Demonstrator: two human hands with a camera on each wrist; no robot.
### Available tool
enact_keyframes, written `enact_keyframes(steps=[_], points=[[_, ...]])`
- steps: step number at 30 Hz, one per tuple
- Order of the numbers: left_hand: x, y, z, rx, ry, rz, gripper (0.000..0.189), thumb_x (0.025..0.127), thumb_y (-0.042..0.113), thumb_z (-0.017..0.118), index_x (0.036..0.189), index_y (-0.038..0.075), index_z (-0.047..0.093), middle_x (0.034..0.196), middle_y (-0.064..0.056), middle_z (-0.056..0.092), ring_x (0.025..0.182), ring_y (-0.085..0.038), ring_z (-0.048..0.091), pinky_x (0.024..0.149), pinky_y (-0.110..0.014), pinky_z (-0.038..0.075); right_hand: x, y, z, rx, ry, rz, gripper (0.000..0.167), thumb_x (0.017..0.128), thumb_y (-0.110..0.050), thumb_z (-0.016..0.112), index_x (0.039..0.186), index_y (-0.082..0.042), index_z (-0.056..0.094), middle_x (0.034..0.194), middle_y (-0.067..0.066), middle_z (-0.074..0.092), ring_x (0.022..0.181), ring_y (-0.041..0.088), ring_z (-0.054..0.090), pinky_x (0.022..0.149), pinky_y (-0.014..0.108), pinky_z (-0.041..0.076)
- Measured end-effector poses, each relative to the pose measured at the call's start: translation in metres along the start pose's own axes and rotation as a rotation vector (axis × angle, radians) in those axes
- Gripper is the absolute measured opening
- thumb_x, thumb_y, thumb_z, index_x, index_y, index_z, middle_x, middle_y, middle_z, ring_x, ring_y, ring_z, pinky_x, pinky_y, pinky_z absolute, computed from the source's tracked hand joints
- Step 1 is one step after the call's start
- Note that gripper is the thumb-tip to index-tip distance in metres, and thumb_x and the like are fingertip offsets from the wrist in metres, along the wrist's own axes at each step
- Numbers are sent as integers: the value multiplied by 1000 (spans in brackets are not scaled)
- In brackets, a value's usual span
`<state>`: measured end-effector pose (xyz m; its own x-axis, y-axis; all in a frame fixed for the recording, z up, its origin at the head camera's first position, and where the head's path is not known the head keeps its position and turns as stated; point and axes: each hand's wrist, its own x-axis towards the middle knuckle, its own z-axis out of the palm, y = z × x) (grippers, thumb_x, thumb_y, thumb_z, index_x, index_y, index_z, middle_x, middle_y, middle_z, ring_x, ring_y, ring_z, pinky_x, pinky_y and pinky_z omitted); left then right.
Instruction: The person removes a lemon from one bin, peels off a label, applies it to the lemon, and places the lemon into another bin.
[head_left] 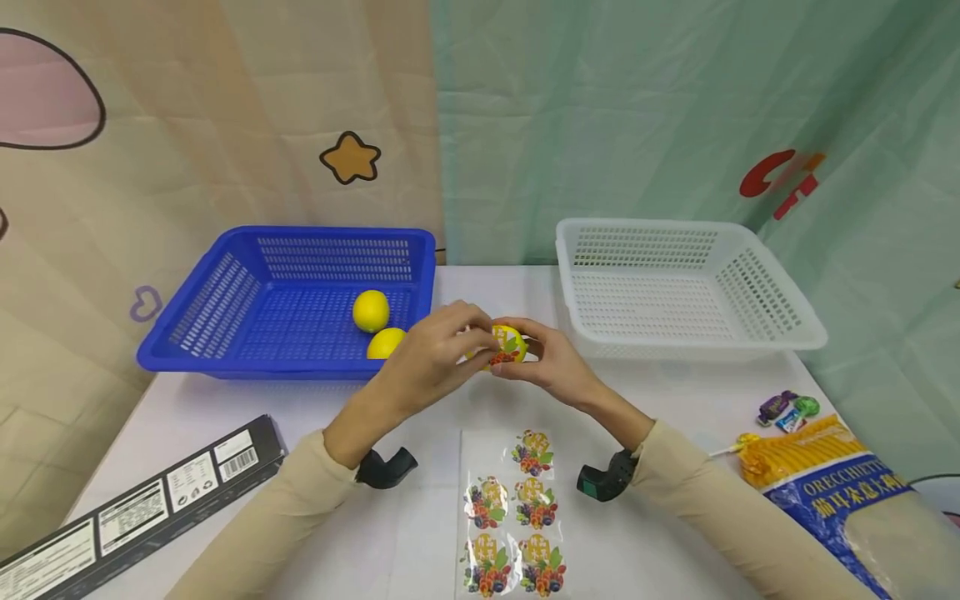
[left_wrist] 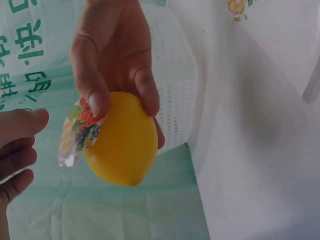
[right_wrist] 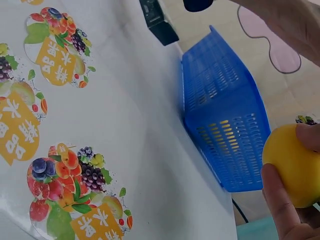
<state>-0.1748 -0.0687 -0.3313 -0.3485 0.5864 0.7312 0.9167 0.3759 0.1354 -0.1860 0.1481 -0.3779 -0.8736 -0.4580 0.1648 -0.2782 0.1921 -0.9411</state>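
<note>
Over the middle of the table, my right hand [head_left: 553, 360] holds a yellow lemon [left_wrist: 125, 145] between thumb and fingers. A fruit-print sticker [left_wrist: 82, 127] lies against the lemon's side under the right thumb, and its far part juts out past the lemon. My left hand [head_left: 442, 343] is close beside the sticker; in the left wrist view its thumb and loosely bent fingers [left_wrist: 20, 180] are apart from it with nothing between them. Below the hands, a sheet of fruit stickers [head_left: 513, 517] lies flat on the table.
Two lemons sit in the blue basket [head_left: 300, 367] at back left. A white basket [head_left: 693, 342] stands at back right. A long black box [head_left: 142, 508] lies at left; wrapped candies [head_left: 787, 410] and an orecchiette pasta bag [head_left: 847, 500] lie at right.
</note>
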Motion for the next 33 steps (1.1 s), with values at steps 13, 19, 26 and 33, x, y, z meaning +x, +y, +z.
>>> enact_keyframes(steps=[13, 19, 26, 33], points=[[-11, 3, 11, 34, -163, 67, 12, 79, 4, 81, 91, 4, 77, 92, -3, 62, 84, -15, 57, 76, -16, 51, -2, 2, 1, 10, -84, -39, 56, 82, -7, 79, 134, -10, 58, 131, 3, 60, 111, 23, 58, 94, 51, 49], [-13, 4, 11, 51, -129, 14, 13, 80, 6, 80, 93, 4, 78, 94, -4, 63, 88, -15, 60, 77, -18, 54, -2, 3, -1, 48, -117, -34, 60, 81, -3, 78, 136, -9, 56, 132, 7, 57, 110, 27, 58, 88, 41, 55], [-12, 2, 8, 1, -86, 17, 20, 78, 11, 83, 95, 2, 77, 96, -6, 65, 87, -16, 60, 74, -17, 53, -6, -2, -3, 88, -157, -67, 63, 80, 4, 78, 138, -6, 54, 135, 11, 53, 112, 29, 58, 85, 38, 57], [-10, 3, 4, -49, -83, 37, 30, 80, 12, 83, 107, 2, 75, 104, -9, 62, 95, -19, 58, 78, -18, 52, -11, -17, -10, 72, -165, -90, 66, 79, 6, 78, 139, -4, 52, 139, 12, 50, 110, 29, 60, 83, 39, 57]])
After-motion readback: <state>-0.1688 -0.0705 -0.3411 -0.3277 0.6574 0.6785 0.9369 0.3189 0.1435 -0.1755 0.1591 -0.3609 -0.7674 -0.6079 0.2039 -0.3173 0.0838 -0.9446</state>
